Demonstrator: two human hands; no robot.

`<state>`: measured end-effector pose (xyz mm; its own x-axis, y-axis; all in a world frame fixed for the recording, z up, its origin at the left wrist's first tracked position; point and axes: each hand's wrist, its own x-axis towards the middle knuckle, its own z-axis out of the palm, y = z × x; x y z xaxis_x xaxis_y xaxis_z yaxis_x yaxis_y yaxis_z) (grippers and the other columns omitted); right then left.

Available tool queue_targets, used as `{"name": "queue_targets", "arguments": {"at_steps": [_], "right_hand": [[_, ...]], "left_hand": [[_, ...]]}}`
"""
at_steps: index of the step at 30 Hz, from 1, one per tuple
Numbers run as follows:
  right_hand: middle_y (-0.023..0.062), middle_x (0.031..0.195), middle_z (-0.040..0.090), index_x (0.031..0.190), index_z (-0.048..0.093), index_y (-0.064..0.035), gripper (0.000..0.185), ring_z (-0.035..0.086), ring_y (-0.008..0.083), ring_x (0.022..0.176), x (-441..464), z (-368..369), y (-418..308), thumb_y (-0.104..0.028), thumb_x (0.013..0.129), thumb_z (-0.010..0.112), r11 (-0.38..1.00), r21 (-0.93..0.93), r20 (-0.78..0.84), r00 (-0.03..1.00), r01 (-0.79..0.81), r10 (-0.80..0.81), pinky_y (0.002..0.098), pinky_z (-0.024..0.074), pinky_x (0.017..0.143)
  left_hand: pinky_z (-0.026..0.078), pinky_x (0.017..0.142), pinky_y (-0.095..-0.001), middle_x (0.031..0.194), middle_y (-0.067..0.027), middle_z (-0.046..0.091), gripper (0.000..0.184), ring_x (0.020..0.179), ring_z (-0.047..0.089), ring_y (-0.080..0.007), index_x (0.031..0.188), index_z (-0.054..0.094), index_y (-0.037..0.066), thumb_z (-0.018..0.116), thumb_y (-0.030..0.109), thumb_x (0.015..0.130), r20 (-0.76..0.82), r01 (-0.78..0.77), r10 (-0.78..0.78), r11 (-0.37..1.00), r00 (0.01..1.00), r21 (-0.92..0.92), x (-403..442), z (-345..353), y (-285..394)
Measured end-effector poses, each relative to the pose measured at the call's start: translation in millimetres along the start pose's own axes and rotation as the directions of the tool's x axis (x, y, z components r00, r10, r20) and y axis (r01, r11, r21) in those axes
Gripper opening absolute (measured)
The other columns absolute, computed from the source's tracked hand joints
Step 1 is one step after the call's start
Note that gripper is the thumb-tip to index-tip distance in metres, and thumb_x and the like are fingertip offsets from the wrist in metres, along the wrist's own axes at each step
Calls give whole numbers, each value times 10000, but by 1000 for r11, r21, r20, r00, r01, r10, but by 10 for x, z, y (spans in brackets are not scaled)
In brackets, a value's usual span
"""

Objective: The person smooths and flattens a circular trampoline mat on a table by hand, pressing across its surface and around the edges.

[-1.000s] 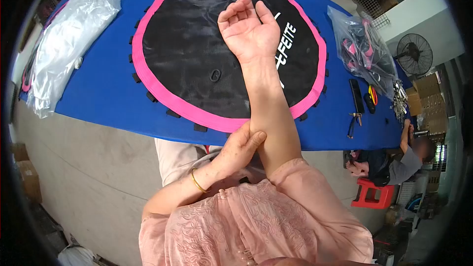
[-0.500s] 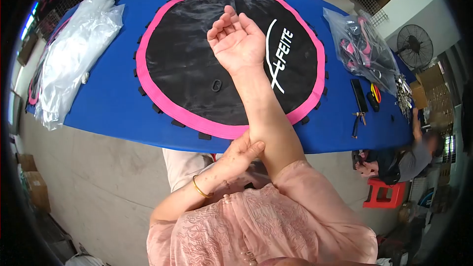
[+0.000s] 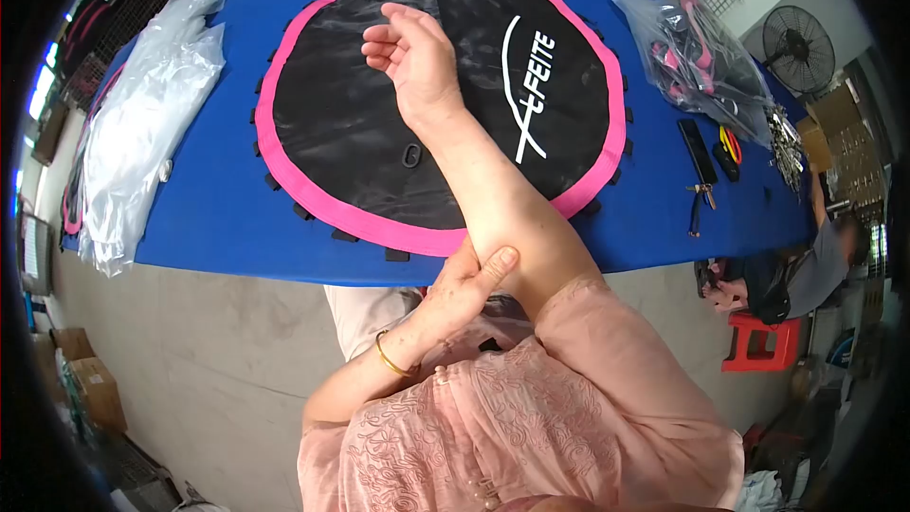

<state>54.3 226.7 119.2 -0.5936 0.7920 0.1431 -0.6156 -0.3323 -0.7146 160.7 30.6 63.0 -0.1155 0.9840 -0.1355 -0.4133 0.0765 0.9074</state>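
Head view: the mat [image 3: 360, 114] lies flat, lettering [image 3: 542, 71] running near to far.

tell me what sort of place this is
Likely a workshop or packing room: a trampoline mat lies on a blue table, with a clear plastic bag beside it and cardboard boxes on the floor.

blk mat [image 3: 483, 57] – wht lettering [image 3: 538, 71] w/ stylised 1st letter, then "feite" in caps

- From my remote post I see a workshop.
- Lower left: cardboard boxes [image 3: 98, 393].
- Upper right: a large fan [image 3: 798, 49].
- Right: metal parts [image 3: 786, 156] heaped on a blue table [image 3: 223, 199], another person [image 3: 817, 277] beyond.
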Motion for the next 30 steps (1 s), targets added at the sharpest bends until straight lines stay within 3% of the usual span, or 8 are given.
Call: {"name": "queue_targets", "arguments": {"at_steps": [4,10,14,17,20,23,29,30], "right_hand": [[114,957,714,1303,530,0,350,683,167,826,43,15,65,-177,1002,557,968,-234,6,995,94,-95,311,544,780],[107,893,725,1334,513,2,363,690,143,741,104,123,246,-55,977,545,809,-501,159,952,307,-262,295,564,693],[93,888,731,1346,520,-33,359,719,168,781,100,83,304,-70,989,541,564,-639,368,852,523,-373,316,573,731],[106,917,728,1352,527,-63,378,730,254,819,39,74,327,-54,975,545,397,-697,445,795,597,-413,382,575,755],[106,987,694,1347,540,-91,454,692,332,911,-43,67,356,-24,899,572,46,-708,628,659,704,-415,466,538,844],[100,952,674,1336,547,-74,467,679,315,891,-88,92,418,-13,875,581,-83,-649,718,572,757,-398,450,523,853],[116,940,671,1335,553,-73,490,672,307,900,-85,105,447,-24,850,601,-137,-561,803,497,817,-329,450,509,830],[123,961,676,1343,551,-81,494,673,319,919,-74,107,402,-31,854,602,-124,-616,773,565,778,-288,463,507,842]], "left_hand": [[503,930,-289,1177,-44,667,429,1055,615,-131,1357,537,17,604,329,1071,185,76,-59,994,981,-84,-34,54,74],[480,805,-247,1055,-11,666,330,929,590,-85,1263,604,36,602,306,1074,163,196,-171,968,972,-153,-7,95,103],[485,809,-244,1059,-7,671,305,933,598,-86,1248,623,41,600,291,1075,100,142,-129,980,987,-139,-6,61,78],[514,980,-321,1217,-73,690,407,1132,633,-158,1327,605,-34,626,274,1062,150,197,-175,969,973,-148,5,13,114],[521,964,-314,1191,-84,696,427,1114,640,-145,1307,607,-37,630,309,1057,121,139,-120,977,985,-161,-1,45,263],[526,954,-297,1152,-88,706,460,1088,649,-129,1296,605,-34,627,357,1054,-25,157,-179,915,984,-370,19,12,336],[562,725,-332,981,-116,750,446,859,725,-182,1191,678,-5,566,410,1076,-158,26,-13,996,987,81,59,2,207],[562,725,-332,981,-116,750,446,859,725,-182,1191,678,-5,566,410,1076,-165,25,-11,996,986,83,64,-5,225]]}}
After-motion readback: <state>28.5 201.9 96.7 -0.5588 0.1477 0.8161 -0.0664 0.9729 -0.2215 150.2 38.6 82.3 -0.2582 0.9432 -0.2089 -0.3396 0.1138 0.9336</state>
